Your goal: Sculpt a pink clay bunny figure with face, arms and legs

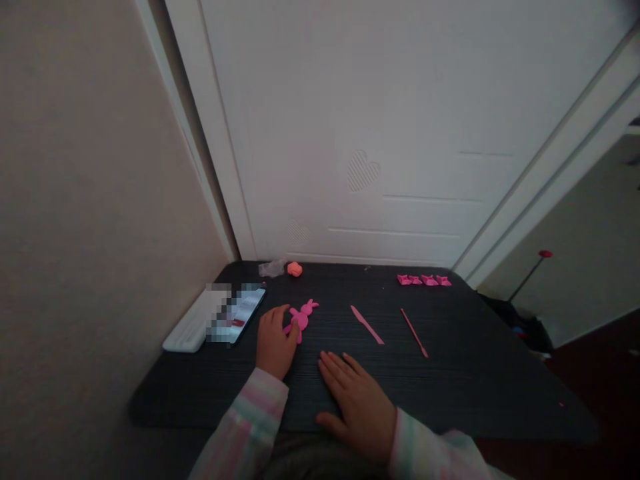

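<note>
A flat pink rabbit figure (303,316), seemingly of modelling clay, lies on the dark table with its ears pointing to the upper right. My left hand (274,340) is closed at the rabbit's left side, thumb and fingers at its lower body, hiding part of it. Palm down, my right hand (357,403) lies on the table near the front edge, fingers stretched out and nothing held. Beyond it are a pink plastic knife (367,325) and a thin pink modelling stick (414,332) with a flattened end.
Several small folded pink pieces (429,281) stand in a row at the back right. An orange lump (295,269) and crumpled clear plastic (271,269) are at the back left. A phone (249,312) and a white slab (187,333) lie left. A white door (320,133) rises behind the table (465,380).
</note>
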`<state>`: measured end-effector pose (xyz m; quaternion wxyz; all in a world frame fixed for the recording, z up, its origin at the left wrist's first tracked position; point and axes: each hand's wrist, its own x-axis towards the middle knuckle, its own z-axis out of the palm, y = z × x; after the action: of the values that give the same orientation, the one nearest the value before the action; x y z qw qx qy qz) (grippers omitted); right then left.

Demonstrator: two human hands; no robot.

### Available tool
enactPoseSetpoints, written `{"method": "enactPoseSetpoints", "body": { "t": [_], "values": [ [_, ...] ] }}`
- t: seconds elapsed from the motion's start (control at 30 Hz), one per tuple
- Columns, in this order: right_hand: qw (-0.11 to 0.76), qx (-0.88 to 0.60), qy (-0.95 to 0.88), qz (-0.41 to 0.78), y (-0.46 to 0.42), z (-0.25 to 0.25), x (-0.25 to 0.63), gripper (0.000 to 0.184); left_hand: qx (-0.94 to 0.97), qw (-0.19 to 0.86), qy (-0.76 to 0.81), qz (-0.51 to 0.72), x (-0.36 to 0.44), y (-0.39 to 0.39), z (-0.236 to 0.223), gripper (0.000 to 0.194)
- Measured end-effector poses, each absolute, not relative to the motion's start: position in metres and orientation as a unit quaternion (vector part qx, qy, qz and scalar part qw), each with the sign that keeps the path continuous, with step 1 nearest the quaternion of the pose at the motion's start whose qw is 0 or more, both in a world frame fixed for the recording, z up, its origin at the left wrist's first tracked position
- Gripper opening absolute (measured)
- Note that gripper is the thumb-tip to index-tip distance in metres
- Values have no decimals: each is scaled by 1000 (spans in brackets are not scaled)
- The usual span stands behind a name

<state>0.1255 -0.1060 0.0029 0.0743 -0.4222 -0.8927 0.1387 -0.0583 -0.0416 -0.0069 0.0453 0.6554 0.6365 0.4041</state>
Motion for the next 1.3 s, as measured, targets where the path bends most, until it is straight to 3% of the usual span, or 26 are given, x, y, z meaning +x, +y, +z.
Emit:
{"method": "enactPoseSetpoints", "body": {
  "t": [0.1,0.27,0.37,0.53,0.7,0.83,0.97,1.13,1.3],
  "values": [
    [79,-520,-842,121,-105,3,123,62,647,53,637,416,-59,-41,-8,31],
    [76,-428,-892,126,-104,2,120,70,641,67,631,431,-60,-40,-8,31],
    [85,-511,-850,98,-102,3,121,63,631,75,636,438,-59,-41,-7,31],
    [67,-434,-890,123,-104,5,119,67,615,101,635,457,-57,-43,-4,29],
    [73,-521,-842,119,-104,6,117,64,538,135,661,505,-61,-42,-2,34],
    [65,-425,-891,144,-105,5,115,68,472,171,673,543,-67,-39,-4,35],
    [71,-528,-839,116,-101,6,116,62,450,191,668,561,-67,-39,-5,33],
    [68,-445,-882,142,-103,5,115,67,455,188,668,558,-65,-39,-7,34],
    [73,-544,-829,104,-101,4,116,62,479,164,687,521,-69,-36,-11,33]
  ]
}}
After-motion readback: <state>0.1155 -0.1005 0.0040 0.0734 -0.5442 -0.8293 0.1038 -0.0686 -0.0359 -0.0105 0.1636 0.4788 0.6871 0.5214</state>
